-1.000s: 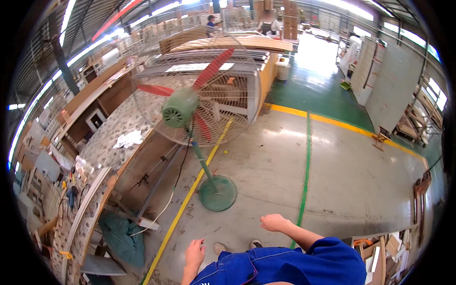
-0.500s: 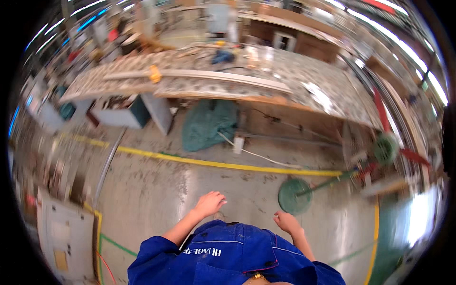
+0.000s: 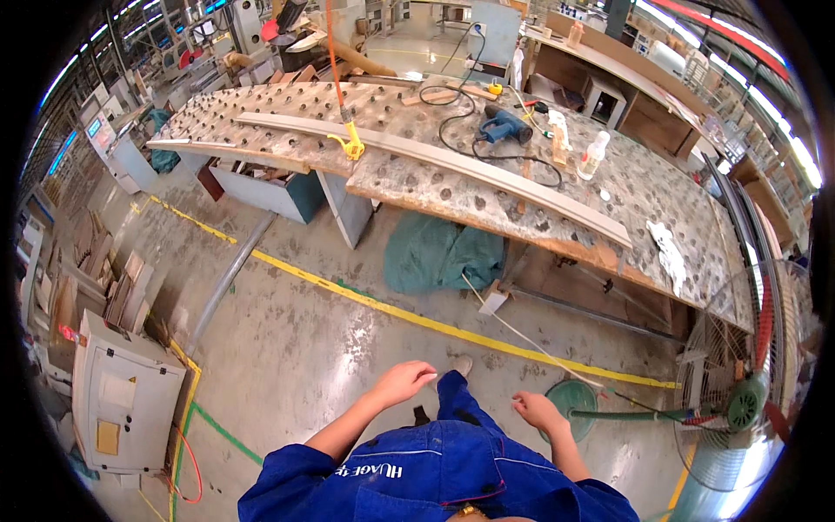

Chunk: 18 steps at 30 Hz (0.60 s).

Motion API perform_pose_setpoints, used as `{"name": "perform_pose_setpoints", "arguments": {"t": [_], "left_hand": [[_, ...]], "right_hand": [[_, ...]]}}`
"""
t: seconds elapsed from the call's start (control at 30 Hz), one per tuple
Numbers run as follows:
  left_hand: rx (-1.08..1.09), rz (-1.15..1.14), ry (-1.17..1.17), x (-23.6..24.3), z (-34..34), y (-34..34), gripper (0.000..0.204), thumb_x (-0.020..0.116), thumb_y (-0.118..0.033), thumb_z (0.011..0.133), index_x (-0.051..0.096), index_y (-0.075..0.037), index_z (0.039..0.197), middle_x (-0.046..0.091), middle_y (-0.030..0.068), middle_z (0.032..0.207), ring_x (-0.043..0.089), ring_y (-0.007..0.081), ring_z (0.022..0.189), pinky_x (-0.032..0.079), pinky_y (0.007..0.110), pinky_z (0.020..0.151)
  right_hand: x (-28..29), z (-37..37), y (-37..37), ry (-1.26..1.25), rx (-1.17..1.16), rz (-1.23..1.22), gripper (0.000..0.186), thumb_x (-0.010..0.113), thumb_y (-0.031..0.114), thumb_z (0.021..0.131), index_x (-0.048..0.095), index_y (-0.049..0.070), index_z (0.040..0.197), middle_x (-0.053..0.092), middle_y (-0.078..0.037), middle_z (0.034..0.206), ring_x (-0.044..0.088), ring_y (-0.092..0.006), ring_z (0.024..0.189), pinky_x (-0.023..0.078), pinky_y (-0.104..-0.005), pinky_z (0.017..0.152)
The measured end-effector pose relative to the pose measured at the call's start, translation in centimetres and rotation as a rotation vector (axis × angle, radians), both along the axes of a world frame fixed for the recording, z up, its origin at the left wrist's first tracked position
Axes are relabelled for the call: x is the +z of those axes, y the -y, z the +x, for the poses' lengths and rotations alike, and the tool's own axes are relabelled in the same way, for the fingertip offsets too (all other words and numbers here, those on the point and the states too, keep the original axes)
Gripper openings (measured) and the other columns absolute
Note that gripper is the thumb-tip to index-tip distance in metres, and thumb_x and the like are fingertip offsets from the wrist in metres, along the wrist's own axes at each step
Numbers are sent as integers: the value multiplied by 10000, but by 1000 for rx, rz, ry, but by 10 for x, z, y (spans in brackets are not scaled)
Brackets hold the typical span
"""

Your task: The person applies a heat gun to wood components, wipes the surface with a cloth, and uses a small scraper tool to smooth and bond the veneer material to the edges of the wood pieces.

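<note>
My left hand (image 3: pixel 404 384) hangs in the air in front of my body, over the floor, its fingers loosely bent and holding nothing. My right hand (image 3: pixel 537 412) is held low on the other side, fingers slightly curled with nothing visible in them, in front of the green round base (image 3: pixel 571 406) of a standing fan. Neither hand touches anything. Ahead stands a long worktable (image 3: pixel 409 187) with a studded top. A long pale strip (image 3: pixel 452 170) lies along it, with a yellow air blow gun (image 3: pixel 352 144) hanging beside the strip.
A blue power tool (image 3: pixel 503 127), a white bottle (image 3: pixel 593 157) and a white cloth (image 3: pixel 666 252) lie or stand on the table. Beneath is a green sack (image 3: pixel 439 257). The fan (image 3: pixel 744 404) stands right, a grey cabinet (image 3: pixel 126 396) left. A yellow line (image 3: pixel 409 315) crosses the floor.
My view has turned and come nearer the worktable, which now shows sharply. A shoe has come into view ahead of my body. Both hands remain low and empty.
</note>
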<state>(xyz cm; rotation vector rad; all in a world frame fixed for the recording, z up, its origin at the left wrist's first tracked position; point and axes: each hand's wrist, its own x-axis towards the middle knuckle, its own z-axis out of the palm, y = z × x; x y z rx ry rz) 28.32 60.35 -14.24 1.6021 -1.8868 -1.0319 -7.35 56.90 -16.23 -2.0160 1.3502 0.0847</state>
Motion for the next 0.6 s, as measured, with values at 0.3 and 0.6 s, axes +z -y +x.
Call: {"name": "perform_pose_setpoints", "arguments": {"t": [0.3,0.6], "left_hand": [[226,-53,-425,42,69,258,275,532,-195,968,571,-25,1181,654,63,1028,614,114,897,496,258,774],[883,-169,-560,-27,207,493,400,567,-322,947,504,-32,1215,603,63,1028,598,142,927,490,283,788]], "right_hand": [[38,28,210,196,-195,-576,205,591,73,827,606,18,1024,607,-183,994,555,-367,984,458,-424,859],[82,160,439,-24,80,-832,788,748,156,731,333,3,1383,313,-167,1437,323,-403,1300,262,-522,1083]]}}
